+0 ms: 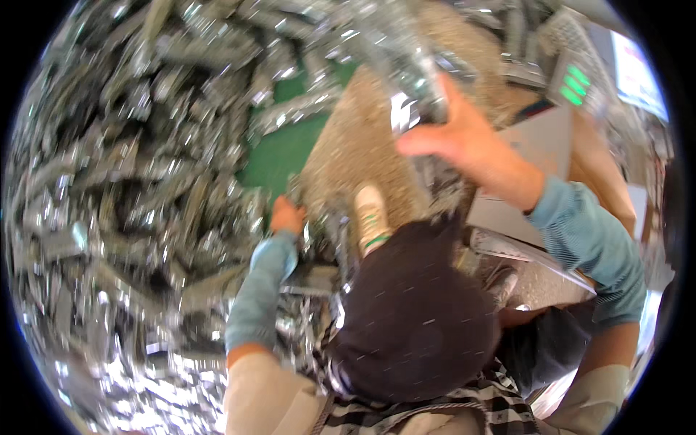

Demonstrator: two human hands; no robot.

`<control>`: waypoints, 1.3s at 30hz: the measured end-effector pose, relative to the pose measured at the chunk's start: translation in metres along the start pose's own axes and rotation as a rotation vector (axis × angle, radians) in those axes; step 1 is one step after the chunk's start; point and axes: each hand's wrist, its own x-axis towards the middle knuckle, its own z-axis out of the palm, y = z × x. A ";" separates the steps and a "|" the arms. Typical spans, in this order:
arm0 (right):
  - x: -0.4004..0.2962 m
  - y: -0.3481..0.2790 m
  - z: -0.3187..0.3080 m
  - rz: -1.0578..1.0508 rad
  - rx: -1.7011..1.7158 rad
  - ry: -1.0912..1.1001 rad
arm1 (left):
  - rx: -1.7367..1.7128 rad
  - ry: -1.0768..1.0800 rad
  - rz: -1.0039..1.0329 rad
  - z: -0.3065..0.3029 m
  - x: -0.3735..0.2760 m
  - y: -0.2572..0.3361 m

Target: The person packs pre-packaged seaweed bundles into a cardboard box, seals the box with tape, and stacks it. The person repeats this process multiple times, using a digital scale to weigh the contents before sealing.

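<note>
My right hand grips a blurred, shiny package in clear plastic wrap with thumb and fingers, above the floor beside a carton. At the edge of a large heap of plastic-wrapped packages is my left hand. Its fingers point towards wrapped pieces near the green surface; motion blur hides whether it holds one. What lies inside the wrapping cannot be told.
A cardboard box stands to the right. Beyond it are a device with green lit digits and a bright screen. My shoe rests on the brownish floor. More wrapped packages lie at the top right.
</note>
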 end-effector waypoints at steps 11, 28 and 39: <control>-0.031 -0.017 -0.029 -0.317 -0.212 0.303 | -1.529 -0.029 0.722 -0.211 -0.072 0.313; -0.280 0.160 -0.322 -0.106 -0.421 0.389 | -0.173 -0.708 0.847 -0.078 -0.205 0.459; -0.206 0.362 -0.246 0.578 0.660 0.028 | -0.484 -1.010 0.764 -0.060 -0.196 0.424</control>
